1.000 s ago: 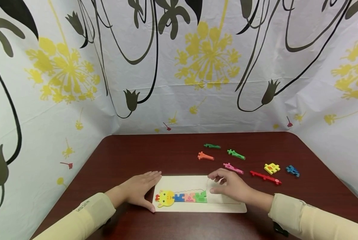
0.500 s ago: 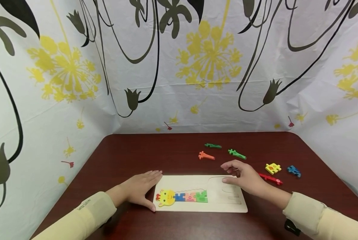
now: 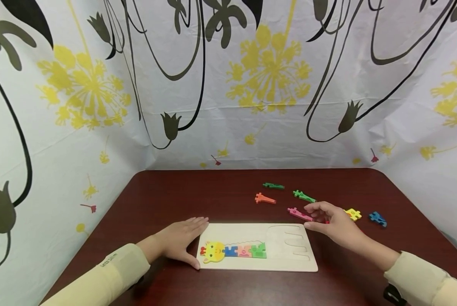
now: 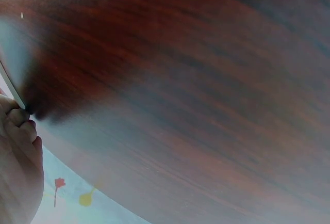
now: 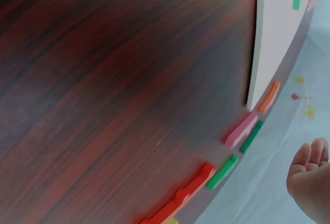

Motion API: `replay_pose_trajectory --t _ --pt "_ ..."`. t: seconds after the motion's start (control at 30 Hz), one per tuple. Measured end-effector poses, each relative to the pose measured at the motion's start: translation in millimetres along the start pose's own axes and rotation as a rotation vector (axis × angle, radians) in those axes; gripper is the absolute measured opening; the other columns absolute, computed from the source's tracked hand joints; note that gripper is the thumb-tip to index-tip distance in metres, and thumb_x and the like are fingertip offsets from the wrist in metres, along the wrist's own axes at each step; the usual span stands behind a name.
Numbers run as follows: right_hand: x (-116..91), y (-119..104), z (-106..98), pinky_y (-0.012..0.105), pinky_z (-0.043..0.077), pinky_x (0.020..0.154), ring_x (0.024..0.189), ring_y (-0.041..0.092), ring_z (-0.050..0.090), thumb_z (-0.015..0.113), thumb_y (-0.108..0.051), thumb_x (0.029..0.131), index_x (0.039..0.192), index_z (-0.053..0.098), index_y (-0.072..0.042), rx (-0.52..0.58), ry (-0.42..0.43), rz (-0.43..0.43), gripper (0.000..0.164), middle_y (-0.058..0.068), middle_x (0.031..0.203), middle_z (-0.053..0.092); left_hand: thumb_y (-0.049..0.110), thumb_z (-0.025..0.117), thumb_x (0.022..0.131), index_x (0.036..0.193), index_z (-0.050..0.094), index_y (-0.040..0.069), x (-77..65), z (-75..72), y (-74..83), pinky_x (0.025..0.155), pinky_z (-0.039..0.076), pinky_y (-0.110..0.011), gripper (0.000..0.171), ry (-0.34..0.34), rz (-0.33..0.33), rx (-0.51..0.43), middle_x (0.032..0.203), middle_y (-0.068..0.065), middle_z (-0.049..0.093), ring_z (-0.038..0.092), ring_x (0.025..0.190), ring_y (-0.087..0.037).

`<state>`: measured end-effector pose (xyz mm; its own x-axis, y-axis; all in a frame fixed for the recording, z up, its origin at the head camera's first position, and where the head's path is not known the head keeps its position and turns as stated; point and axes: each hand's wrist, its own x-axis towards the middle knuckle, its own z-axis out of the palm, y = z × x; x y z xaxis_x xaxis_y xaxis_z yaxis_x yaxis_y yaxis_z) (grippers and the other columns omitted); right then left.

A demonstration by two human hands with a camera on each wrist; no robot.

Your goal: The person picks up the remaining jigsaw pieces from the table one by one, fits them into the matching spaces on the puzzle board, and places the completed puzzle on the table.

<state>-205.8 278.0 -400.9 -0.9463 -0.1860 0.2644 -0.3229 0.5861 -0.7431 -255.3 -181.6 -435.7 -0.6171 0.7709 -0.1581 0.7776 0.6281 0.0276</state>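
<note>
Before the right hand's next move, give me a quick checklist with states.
1. Board steadied: ok, left hand rests at its left edge.
2. Right hand free: ok, no piece seen in its fingers.
3. Head, blue, pink and green in a row on the board: ok; whether pressed fully flush, cannot tell.
4. Outlines at the board's right end bare: ok.
5. Red piece in clear sight from the head: not ok, mostly hidden by the right hand; the right wrist view shows it on the table.
6. Which loose piece fits next: cannot tell.
</note>
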Motion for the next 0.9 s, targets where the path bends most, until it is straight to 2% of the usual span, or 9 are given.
replay_pose_trajectory --t 0.13,0.4,0.63,0.9 --pt "-3.2 4.4 -7.9 0.024 0.051 0.073 0.094 0.027 0.058 0.077 -0.023 0.085 0.118 0.063 -0.004 -0.012 0.019 0.002 0.04 0.009 0.112 0.063 0.092 0.039 0.07 0.155 0.021 0.008 0.2 0.0 -0.4 0.116 0.02 -0.037 0.121 0.0 -0.001 0.008 0.16 -0.007 0.019 0.016 0.146 -0.019" --pt "-10.6 12.9 -19.9 0.022 0.051 0.071 0.093 0.02 0.058 0.076 -0.026 0.087 0.119 0.062 -0.006 -0.075 0.061 0.034 0.039 0.007 0.109 0.063 0.091 0.04 0.07 0.155 0.02 0.008 1.1 0.3 -0.1 0.116 0.019 -0.037 0.121 0.003 0.01 0.008 0.161 -0.007 0.018 0.015 0.146 -0.019" --pt "-18.3 19.8 -32.8 0.02 0.049 0.073 0.098 0.018 0.056 0.073 -0.029 0.089 0.123 0.061 -0.007 -0.107 0.077 0.065 0.042 0.009 0.115 0.062 0.091 0.04 0.071 0.155 0.02 0.008 1.5 0.3 -0.1 0.116 0.018 -0.037 0.121 0.001 0.013 0.01 0.161 -0.007 0.017 0.014 0.146 -0.019" --pt "-24.5 29.8 -44.0 0.022 0.051 0.067 0.092 0.009 0.058 0.075 -0.03 0.087 0.122 0.061 -0.007 -0.14 0.112 0.081 0.044 0.012 0.113 0.064 0.091 0.039 0.07 0.155 0.021 0.008 0.6 1.5 -0.9 0.116 0.019 -0.037 0.121 -0.002 0.006 0.01 0.16 -0.007 0.018 0.016 0.146 -0.019"
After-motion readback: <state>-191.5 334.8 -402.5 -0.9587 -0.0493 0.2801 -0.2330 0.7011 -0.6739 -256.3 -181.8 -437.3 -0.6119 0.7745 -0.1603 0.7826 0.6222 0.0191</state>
